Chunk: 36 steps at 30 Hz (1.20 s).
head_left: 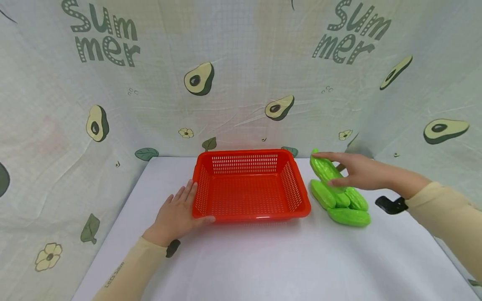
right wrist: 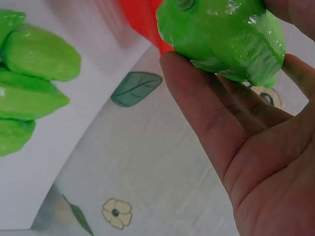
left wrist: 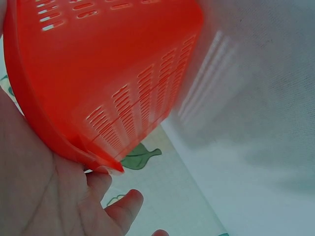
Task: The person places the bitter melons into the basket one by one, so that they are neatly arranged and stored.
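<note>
A red plastic basket (head_left: 244,196) with slotted walls sits on the white table. My left hand (head_left: 178,215) rests against its left rim, fingers extended along the side and thumb at the front corner. In the left wrist view, the palm touches the basket rim (left wrist: 37,118). To the right of the basket, my right hand (head_left: 359,170) holds a shiny, ridged green bitter melon (head_left: 324,167) between thumb and fingers. The right wrist view shows that bitter melon (right wrist: 221,39) close up. Several similar bitter melons (head_left: 348,217) lie just below it in a pile.
A white cloth covers the table (head_left: 271,263). Behind and beside it hangs a pale curtain (head_left: 241,83) printed with avocados, leaves and lettering. The basket has nothing in it.
</note>
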Available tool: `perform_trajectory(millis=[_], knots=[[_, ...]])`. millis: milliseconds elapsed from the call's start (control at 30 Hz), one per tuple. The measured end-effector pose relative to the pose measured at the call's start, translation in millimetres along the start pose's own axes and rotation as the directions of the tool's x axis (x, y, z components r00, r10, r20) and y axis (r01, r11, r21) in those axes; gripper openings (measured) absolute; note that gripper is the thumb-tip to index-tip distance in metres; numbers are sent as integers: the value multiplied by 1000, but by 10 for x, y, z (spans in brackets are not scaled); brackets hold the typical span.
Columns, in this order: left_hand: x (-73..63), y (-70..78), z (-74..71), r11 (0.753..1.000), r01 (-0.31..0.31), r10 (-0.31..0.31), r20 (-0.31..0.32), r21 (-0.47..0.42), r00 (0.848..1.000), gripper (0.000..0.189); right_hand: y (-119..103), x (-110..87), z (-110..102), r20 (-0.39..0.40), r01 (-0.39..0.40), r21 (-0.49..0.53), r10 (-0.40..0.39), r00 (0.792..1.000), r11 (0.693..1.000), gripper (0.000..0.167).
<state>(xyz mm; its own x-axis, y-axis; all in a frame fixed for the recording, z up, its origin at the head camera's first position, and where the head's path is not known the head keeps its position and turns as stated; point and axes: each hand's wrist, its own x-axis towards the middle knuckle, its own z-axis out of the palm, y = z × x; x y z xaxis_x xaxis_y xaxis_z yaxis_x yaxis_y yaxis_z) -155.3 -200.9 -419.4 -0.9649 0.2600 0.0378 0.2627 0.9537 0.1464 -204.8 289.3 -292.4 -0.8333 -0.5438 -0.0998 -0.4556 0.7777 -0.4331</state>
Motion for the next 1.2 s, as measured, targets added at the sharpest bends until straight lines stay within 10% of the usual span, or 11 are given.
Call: perform_trajectory(millis=[600, 1200], knots=[[31, -28, 25, 1000, 5, -5, 4, -7, 1000, 120, -685, 1540, 530, 217, -38, 227, -12, 976, 973, 80], [6, -34, 21, 1000, -2, 2, -9, -10, 1000, 119, -1012, 2158, 1178, 327, -31, 237, -50, 944, 971, 74]])
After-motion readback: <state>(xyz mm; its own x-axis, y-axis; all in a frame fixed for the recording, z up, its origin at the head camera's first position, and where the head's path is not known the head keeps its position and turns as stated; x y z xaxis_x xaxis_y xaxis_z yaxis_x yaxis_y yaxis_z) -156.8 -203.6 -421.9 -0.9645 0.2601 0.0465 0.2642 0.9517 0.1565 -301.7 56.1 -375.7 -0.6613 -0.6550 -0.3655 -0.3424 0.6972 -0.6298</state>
